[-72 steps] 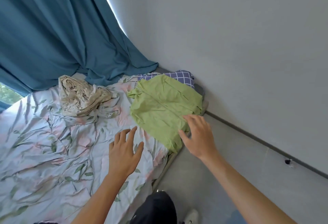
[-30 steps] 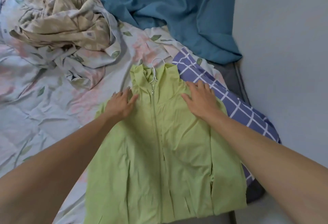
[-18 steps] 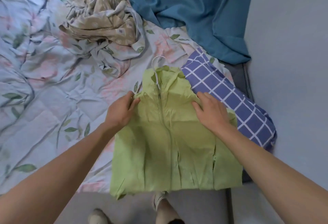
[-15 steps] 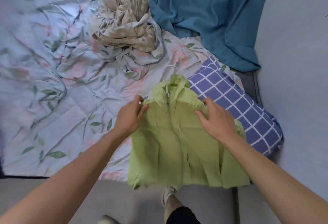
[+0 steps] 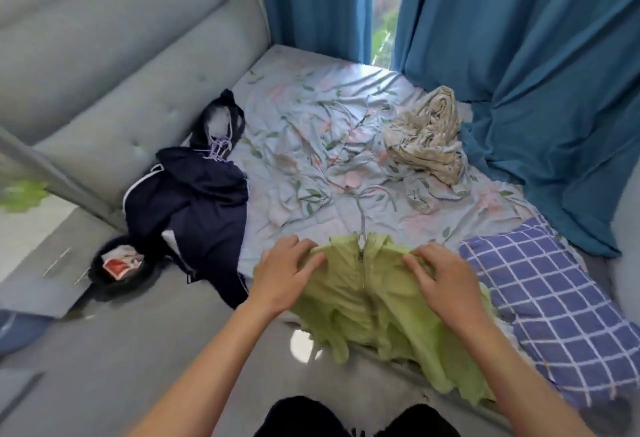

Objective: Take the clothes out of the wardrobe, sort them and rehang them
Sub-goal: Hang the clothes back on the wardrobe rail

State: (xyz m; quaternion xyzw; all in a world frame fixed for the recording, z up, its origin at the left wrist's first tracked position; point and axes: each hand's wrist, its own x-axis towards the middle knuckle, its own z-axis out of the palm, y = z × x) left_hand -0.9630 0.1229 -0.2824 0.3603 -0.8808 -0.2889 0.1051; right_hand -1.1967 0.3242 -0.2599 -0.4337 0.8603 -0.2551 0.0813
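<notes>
A light green zip jacket (image 5: 377, 312) on a white hanger (image 5: 362, 208) is lifted off the near edge of the bed, its hem hanging down. My left hand (image 5: 284, 272) grips its left shoulder and my right hand (image 5: 440, 275) grips its right shoulder, fingers curled into the cloth. The hanger's hook sticks up above the collar. A pile of dark navy clothes (image 5: 194, 201) with pale purple hangers (image 5: 218, 149) lies at the bed's left side.
The bed has a floral sheet (image 5: 311, 146) with a crumpled beige cloth (image 5: 429, 139) on it. A purple checked pillow (image 5: 554, 301) lies right of the jacket. Blue curtains (image 5: 519, 56) hang behind. A grey padded headboard (image 5: 121, 38) stands left, a black bin (image 5: 121, 270) below.
Both hands went from lying flat on the jacket to gripping its shoulders and raising it from the bed. The view swung left, bringing the navy clothes and the headboard into sight.
</notes>
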